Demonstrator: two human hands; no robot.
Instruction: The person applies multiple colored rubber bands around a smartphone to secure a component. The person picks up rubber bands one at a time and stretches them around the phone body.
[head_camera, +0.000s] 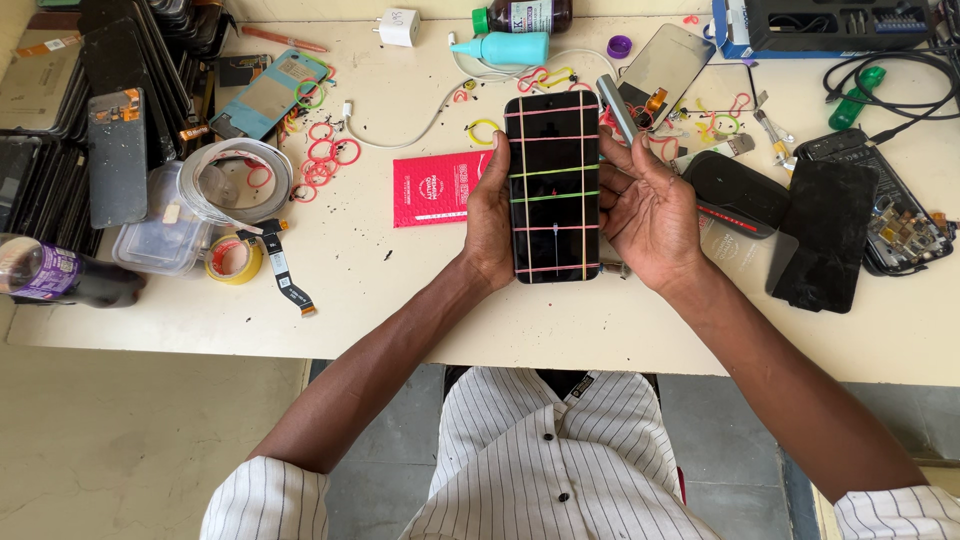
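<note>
A black smartphone (553, 185) lies screen-up between my hands, bound by several coloured rubber bands that cross it lengthwise and sideways. My left hand (489, 215) cups its left edge, thumb along the side. My right hand (648, 205) is palm-up against its right edge, fingers curled near the top corner. A grey metal tool (616, 108) sticks out just above my right fingers.
A red packet (437, 188) lies left of the phone. Loose rubber bands (325, 155), tape rolls (233, 258), a plastic box (160, 235), a teal bottle (505, 47), a white charger and cable (398, 27) and several phone screens and parts (830, 235) crowd the white table (400, 310).
</note>
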